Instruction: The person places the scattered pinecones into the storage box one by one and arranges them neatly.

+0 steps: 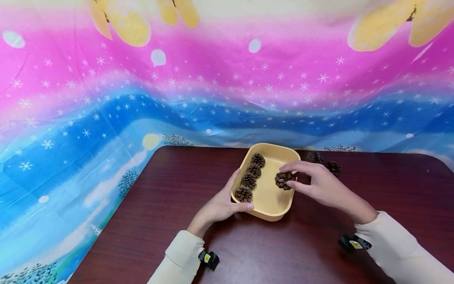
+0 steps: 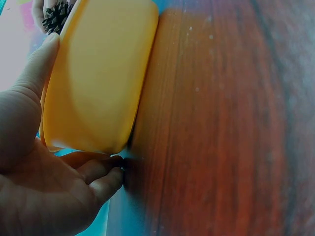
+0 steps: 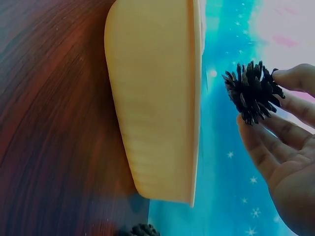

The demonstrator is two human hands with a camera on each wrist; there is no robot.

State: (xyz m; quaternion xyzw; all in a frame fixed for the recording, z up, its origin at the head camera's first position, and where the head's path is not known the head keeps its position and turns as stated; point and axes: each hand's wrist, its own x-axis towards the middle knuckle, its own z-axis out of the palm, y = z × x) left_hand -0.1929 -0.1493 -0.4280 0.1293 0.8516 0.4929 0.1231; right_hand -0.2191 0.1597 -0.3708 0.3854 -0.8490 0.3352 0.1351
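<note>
A yellow plastic container (image 1: pixel 264 215) stands on the table, with several pine cones (image 1: pixel 249 180) in a row along its left inner wall. My left hand (image 1: pixel 220 203) grips its near left corner, thumb on the near rim and fingers along the outer left side; the left wrist view shows those fingertips (image 2: pixel 109 184) low at the wall. Between thumb and fingers of my right hand (image 1: pixel 324 183) is another pine cone (image 1: pixel 283 180), held over the container's right half. The right wrist view has this pinched cone (image 3: pixel 253 92) higher than the rim.
Two more pine cones (image 1: pixel 332 168) lie on the table past the container's right side, partly hidden behind my right hand. The dark red wooden table (image 1: pixel 170 185) ends at a hanging patterned cloth (image 1: pixel 213 90) behind and to the left.
</note>
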